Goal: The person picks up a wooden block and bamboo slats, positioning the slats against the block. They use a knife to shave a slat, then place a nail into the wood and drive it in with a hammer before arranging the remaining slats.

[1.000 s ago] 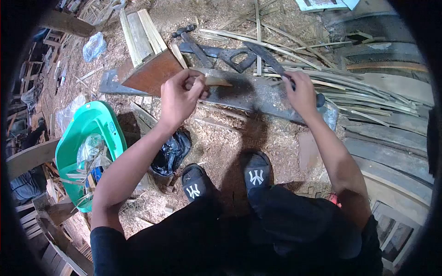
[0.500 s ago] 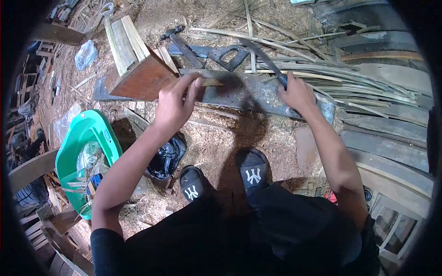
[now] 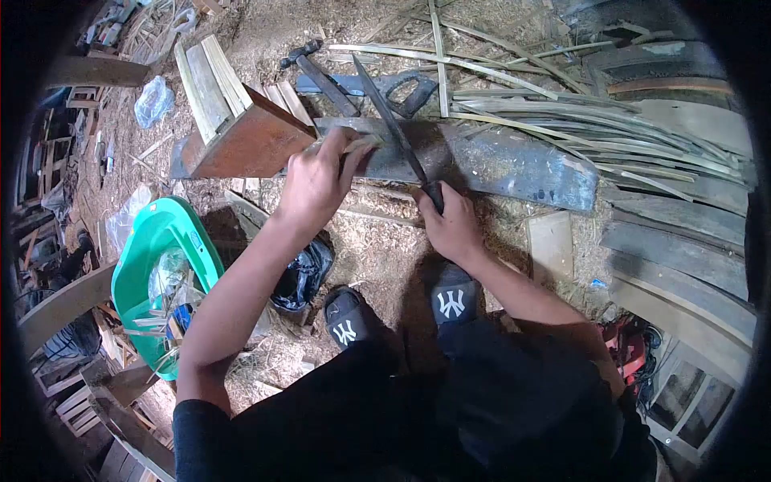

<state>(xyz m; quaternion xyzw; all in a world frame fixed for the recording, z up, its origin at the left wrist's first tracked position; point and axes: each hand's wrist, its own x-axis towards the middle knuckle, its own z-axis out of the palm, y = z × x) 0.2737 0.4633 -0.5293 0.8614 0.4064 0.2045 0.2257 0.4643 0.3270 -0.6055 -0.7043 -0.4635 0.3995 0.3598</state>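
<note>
L hand [image 3: 317, 181] pinched a small wood piece [image 3: 359, 145] against the dark plank [image 3: 498, 161], at 11 o'clock from the feet. R hand [image 3: 451, 227] was wrapped tight round the knife [image 3: 391, 120] handle, blade lying across the plank toward 12, just beside the piece. Green tub [image 3: 136, 265] sat at 9.

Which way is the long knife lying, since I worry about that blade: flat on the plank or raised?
Raised: the right hand grips its handle, and the long knife slants up across the plank beside the left hand.
</note>
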